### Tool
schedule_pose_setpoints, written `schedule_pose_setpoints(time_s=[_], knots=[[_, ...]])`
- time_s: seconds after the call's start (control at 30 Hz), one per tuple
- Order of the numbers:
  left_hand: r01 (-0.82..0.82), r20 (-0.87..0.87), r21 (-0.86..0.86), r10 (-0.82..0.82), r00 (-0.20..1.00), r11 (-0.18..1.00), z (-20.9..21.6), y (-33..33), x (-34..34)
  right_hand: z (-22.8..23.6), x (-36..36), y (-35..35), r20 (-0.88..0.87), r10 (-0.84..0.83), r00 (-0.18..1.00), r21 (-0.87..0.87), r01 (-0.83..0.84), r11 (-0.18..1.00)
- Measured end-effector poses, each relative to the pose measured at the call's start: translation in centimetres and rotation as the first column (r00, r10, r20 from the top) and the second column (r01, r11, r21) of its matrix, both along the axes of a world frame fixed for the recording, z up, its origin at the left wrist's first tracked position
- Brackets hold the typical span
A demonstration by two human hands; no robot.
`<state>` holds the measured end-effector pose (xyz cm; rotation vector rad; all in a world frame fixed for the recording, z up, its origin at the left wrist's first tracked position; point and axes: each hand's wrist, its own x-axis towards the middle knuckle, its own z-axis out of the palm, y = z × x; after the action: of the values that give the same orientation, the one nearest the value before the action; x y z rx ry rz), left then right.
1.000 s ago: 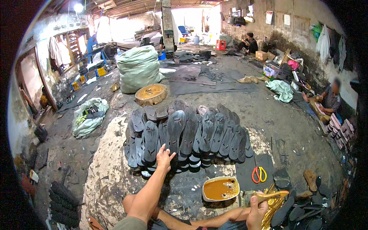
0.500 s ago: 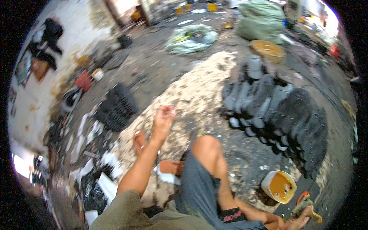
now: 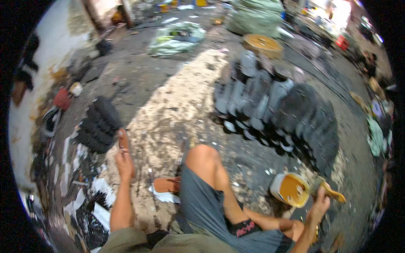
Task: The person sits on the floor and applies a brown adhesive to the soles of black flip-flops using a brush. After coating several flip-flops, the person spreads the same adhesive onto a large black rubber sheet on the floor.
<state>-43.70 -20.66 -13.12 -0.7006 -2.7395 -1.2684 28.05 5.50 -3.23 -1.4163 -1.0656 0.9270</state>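
My left hand (image 3: 123,163) is at a brown sandal (image 3: 122,139) on the left, its fingers closed around the middle of it. Part of the sandal is hidden behind the hand. On the right, my right hand (image 3: 322,200) grips a brush by its yellow handle (image 3: 336,195). The brush head is blurred and sits right by the rim of a white bucket (image 3: 276,185) that holds amber-yellow glue-like stuff (image 3: 292,185). A second brown sandal (image 3: 164,185) lies on white scrap beside my knee.
Dark shoe soles (image 3: 291,109) stand in overlapping rows at the right. A smaller stack of black soles (image 3: 99,122) is at the left. Scraps (image 3: 103,215) litter the lower left. A round yellow-brown tub lid (image 3: 263,44) and a large green sack (image 3: 255,17) are farther off.
My left hand has moved left and down onto the brown sandal, which seems shifted outward. The right hand has brought the brush up to the bucket. My view has turned right.
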Motion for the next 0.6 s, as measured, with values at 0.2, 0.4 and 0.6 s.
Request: schedule_pose_setpoints(time_s=[0.2, 0.4, 0.6], knots=[[0.508, 0.157, 0.255, -0.553, 0.818, 0.823, 7.3, 8.2, 12.9, -4.5, -0.3, -1.0, 0.551, 0.254, 0.795, -0.266, -0.121, 0.956], [0.743, 0.04, 0.064, -0.746, 0.665, 0.666, 9.8, 12.1, 22.5, -6.6, 1.6, -0.8, 0.642, 0.085, 0.762, -0.05, -0.069, 0.996], [0.516, 0.433, 0.637, -0.82, 0.375, 0.572, 12.4, 15.1, 21.0, 0.8, 8.6, -3.8, 0.89, 0.314, 0.33, -0.315, -0.05, 0.948]])
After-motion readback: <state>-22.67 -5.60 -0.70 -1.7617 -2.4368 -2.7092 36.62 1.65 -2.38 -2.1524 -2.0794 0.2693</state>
